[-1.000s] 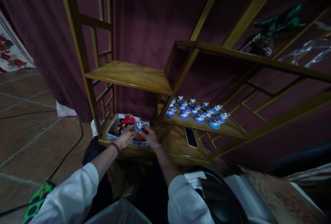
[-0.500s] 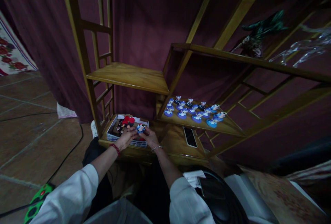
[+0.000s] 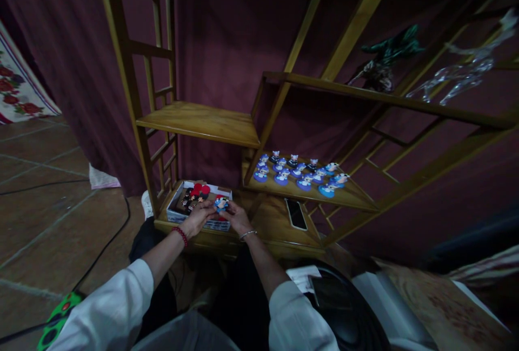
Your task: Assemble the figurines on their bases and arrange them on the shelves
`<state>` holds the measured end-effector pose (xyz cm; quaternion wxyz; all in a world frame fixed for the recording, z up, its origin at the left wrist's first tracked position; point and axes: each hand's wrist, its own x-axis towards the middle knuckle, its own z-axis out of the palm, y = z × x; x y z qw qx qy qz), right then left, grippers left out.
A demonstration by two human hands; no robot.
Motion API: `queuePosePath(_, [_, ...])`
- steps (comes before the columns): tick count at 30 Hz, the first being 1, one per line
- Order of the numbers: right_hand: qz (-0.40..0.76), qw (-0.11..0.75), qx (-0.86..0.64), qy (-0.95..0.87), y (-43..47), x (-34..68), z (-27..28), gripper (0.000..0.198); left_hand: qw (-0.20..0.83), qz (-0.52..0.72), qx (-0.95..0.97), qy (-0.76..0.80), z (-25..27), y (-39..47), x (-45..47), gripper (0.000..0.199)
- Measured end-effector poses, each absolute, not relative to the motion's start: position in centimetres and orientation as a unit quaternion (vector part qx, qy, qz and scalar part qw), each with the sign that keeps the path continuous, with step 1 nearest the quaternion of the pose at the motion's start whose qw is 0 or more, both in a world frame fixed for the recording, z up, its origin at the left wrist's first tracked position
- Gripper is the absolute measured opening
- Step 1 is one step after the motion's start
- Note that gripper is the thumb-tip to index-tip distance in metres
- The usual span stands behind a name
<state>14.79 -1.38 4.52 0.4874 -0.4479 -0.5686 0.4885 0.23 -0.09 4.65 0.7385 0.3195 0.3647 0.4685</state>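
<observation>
A small blue figurine [image 3: 221, 203] with some red on top is pinched between my two hands, just above the front of a shallow cardboard box [image 3: 175, 216]. My left hand [image 3: 198, 217] has its fingertips on the figurine's left side; a red bead bracelet circles that wrist. From the right, my right hand [image 3: 238, 217] grips it with thumb and fingers. Inside the box lie several red and black figurines [image 3: 198, 191]. On the shelf to the right stand several purple and blue figurines [image 3: 305, 181], with black-dressed ones [image 3: 293, 160] behind them.
A phone [image 3: 297, 214] lies on the low wooden board right of the box. An upper shelf [image 3: 203, 119] overhangs the box. Higher right stand a green ornament [image 3: 391, 51] and a clear glass animal [image 3: 458, 78]. A green power strip [image 3: 60, 316] rests on the floor.
The figurine has turned a little in my hands, showing more red. My hands stay over the box. The view has shifted slightly, so the right-hand shelves appear farther left.
</observation>
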Motion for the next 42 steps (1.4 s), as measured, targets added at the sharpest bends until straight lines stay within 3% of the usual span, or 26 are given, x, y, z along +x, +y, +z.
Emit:
queuePosePath(20, [0.523,0.465,-0.433,-0.568,-4.8,20.1,4.4,0.041,0.738,0.392,0.409,0.367,6.1,-3.0,3.8,0.032])
queuePosePath(42, [0.475,0.458,-0.496,-0.565,-10.7,29.2,8.4,0.037,0.732,0.302,0.501,0.349,9.0,-5.8,12.5,0.020])
